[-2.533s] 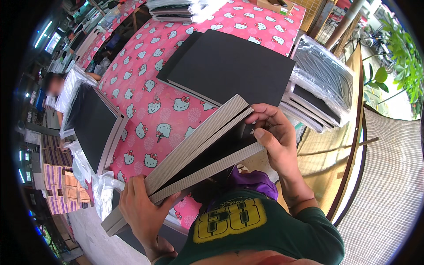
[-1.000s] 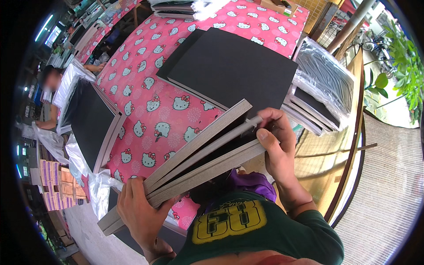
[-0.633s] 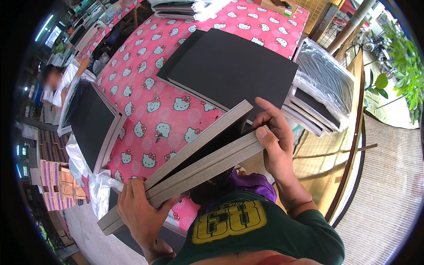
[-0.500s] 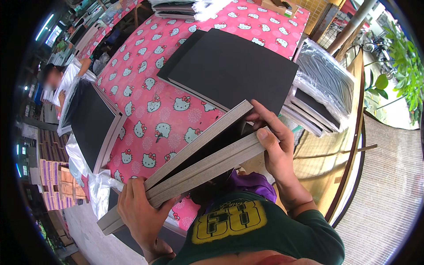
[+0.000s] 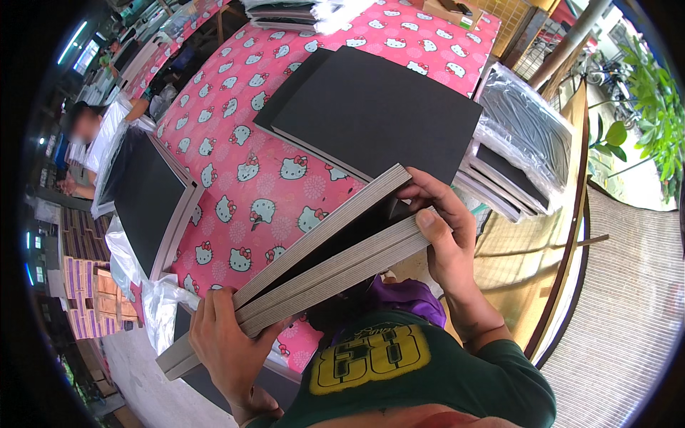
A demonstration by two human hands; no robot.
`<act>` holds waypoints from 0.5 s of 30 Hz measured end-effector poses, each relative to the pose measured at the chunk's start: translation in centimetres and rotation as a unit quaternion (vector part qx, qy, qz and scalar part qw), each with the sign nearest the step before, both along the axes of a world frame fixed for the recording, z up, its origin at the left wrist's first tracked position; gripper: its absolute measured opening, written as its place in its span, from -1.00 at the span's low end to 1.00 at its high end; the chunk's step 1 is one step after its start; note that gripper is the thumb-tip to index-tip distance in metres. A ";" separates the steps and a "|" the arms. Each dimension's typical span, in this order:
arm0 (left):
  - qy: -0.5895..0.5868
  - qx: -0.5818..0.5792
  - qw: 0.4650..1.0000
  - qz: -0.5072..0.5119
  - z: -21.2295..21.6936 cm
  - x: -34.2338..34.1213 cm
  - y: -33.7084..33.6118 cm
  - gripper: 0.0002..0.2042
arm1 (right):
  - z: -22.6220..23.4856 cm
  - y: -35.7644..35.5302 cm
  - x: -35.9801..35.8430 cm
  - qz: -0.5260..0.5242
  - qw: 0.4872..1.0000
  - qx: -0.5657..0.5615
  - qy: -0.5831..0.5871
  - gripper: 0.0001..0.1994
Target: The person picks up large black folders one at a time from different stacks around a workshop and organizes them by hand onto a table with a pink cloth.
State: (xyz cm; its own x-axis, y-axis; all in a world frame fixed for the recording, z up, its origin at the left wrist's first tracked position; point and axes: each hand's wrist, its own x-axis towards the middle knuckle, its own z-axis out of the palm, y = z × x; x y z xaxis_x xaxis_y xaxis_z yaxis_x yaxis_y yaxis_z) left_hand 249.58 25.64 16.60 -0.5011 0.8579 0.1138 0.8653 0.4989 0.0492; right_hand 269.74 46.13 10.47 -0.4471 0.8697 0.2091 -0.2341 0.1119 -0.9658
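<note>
Several thick black boards with layered grey edges are held on edge above the near side of the table, a bundle of panels (image 5: 335,274). My left hand (image 5: 227,346) is closed around their lower left end, its fingers over the top and the thumb beneath. At the upper right end, my right hand (image 5: 446,232) grips the near boards with the thumb on their grey edge. Its fingers reach into the gap between these and the far board (image 5: 325,232). The boards spread apart toward the right hand and meet near the left one.
A pink patterned table (image 5: 292,167) bears a stack of large black boards (image 5: 378,107). Plastic-wrapped boards (image 5: 524,139) lie at the right edge. More black boards (image 5: 150,200) lie at the left, near a co-worker (image 5: 85,132). A cardboard box (image 5: 453,11) sits at the back.
My hands and the boards have barely shifted, with the far board's right end slightly lower. At the left, one of the co-worker's hands has moved down and away from the boards there.
</note>
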 end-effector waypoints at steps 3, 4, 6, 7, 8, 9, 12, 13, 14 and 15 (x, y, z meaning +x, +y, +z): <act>0.004 0.000 1.000 -0.001 0.0 0.0 0.1 -0.30 | 0.0 0.0 0.0 0.005 1.000 -0.003 -0.004 -0.54; 0.004 0.002 1.000 -0.002 0.0 0.0 0.1 -0.30 | 0.1 0.0 0.0 0.006 1.000 -0.007 -0.003 -0.54; 0.003 0.007 1.000 -0.004 0.0 0.0 0.1 -0.30 | 0.2 0.1 0.0 0.009 1.000 -0.015 -0.002 -0.54; 0.004 0.009 1.000 -0.006 0.0 0.0 0.1 -0.30 | 0.2 0.1 0.0 0.010 1.000 -0.019 0.003 -0.54; 0.005 0.011 1.000 -0.008 0.1 0.0 0.2 -0.30 | 0.1 0.1 0.0 0.011 1.000 -0.024 0.009 -0.54; 0.006 0.014 1.000 -0.009 0.1 0.0 0.2 -0.30 | 0.1 0.1 -0.1 0.012 0.999 -0.028 0.014 -0.54; 0.002 0.012 1.000 -0.011 0.1 0.0 0.2 -0.29 | 0.0 0.1 0.0 0.014 0.999 -0.031 0.020 -0.53; -0.009 0.011 1.000 -0.002 0.1 0.0 0.2 -0.29 | 0.0 0.1 0.0 0.014 0.999 -0.030 0.021 -0.53; -0.020 0.010 1.000 0.006 0.2 0.1 0.2 -0.29 | -0.1 0.1 0.0 0.015 0.999 -0.029 0.022 -0.53; -0.031 0.010 0.999 0.015 0.2 0.2 0.2 -0.29 | -0.1 0.1 0.0 0.016 0.999 -0.029 0.023 -0.53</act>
